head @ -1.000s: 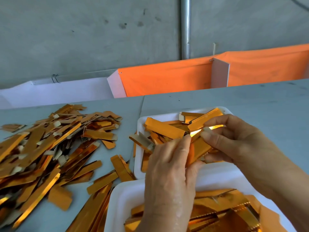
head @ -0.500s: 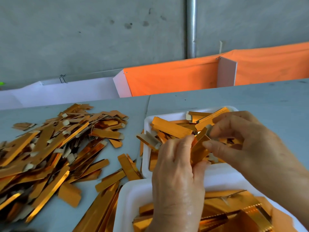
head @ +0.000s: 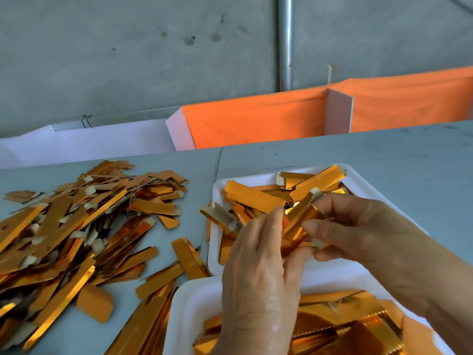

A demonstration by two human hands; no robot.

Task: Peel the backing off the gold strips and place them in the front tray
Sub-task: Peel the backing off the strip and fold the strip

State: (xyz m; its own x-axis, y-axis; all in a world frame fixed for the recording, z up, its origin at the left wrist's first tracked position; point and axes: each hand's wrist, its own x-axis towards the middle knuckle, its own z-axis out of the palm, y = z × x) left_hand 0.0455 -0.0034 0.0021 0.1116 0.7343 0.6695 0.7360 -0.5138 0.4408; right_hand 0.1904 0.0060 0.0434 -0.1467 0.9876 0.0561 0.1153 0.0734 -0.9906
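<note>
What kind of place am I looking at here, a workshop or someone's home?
Probably a small workshop or factory bench doing piecework: a bare concrete wall, a grey worktable with a big loose pile of gold strips, and white trays holding more strips.

The near tray [head: 194,298] runs off the bottom edge; the left hand [head: 258,278] hides part of it (and the held strip's [head: 297,224] lower end).
</note>
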